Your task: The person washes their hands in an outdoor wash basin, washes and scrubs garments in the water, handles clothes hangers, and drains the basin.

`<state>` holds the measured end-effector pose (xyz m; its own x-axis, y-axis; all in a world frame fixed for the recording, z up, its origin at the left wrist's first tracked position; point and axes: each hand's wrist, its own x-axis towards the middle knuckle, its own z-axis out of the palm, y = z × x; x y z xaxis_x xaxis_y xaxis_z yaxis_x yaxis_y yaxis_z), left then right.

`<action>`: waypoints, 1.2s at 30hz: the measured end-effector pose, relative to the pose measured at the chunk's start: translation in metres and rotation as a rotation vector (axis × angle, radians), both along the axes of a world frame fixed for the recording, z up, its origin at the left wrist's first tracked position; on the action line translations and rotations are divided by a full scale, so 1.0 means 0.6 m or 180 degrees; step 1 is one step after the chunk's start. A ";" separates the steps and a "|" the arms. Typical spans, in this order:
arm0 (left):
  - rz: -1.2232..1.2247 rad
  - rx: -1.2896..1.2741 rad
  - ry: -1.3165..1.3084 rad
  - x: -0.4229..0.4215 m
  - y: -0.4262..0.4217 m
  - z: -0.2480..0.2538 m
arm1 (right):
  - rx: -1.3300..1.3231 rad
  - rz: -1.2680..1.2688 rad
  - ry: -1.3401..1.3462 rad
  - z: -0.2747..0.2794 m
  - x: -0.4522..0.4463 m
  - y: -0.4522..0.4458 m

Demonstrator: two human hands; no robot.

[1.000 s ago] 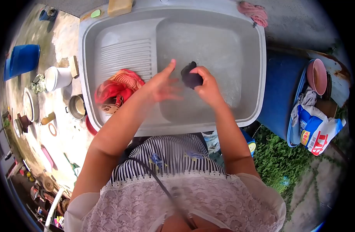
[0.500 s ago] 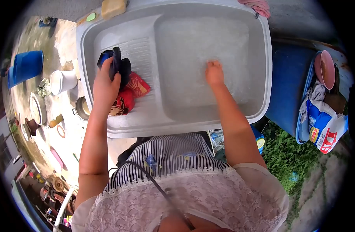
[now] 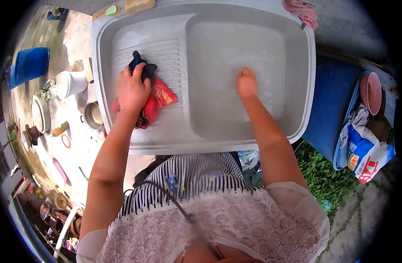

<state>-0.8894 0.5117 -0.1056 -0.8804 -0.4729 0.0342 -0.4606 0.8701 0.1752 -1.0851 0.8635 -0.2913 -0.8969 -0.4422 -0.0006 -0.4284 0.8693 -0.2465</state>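
Head view, fingers (image 3: 139, 70) hiding apparent cloth (image 3: 149, 73), sink (image 3: 201, 147)

Daylight overexposes the ground (image 3: 43, 162), while fisheye edges bend into black.

Cloths (image 3: 165, 93) on ridged board (image 3: 170, 57), left in sink (image 3: 187, 146) — basin (image 3: 233, 46) right. Block (image 3: 139, 5) on far rim — bucket (image 3: 71, 84) left of sink, bowl (image 3: 370, 93) right.

Both hands bare, left (image 3: 135, 85) and right (image 3: 247, 83). Up the arms from them, pale short sleeves (image 3: 293, 197), kinda sheer. Bodyward of the hands: whitish top (image 3: 253, 223) in scalloped lace with a frilly hem (image 3: 231, 193), black-and-white striped bottoms (image 3: 201, 166) with a blue print (image 3: 171, 182), plus a dark cord (image 3: 172, 197) slanting across.
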 end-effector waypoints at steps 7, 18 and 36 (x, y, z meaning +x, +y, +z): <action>-0.0081 -0.0047 0.0121 -0.003 -0.008 -0.009 | -0.0128 -0.0067 0.0078 -0.010 -0.002 -0.003; -0.0039 -0.0012 0.0112 -0.005 -0.009 -0.013 | 0.0725 0.0470 0.0218 -0.029 -0.040 0.002; 0.0186 0.0378 0.0583 0.004 -0.015 -0.016 | -0.2538 -0.2351 -0.3077 -0.010 0.015 0.048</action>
<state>-0.8872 0.5027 -0.1152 -0.8357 -0.5331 0.1319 -0.4606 0.8112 0.3602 -1.0762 0.8925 -0.2974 -0.7075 -0.0610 -0.7041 0.6569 0.3107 -0.6870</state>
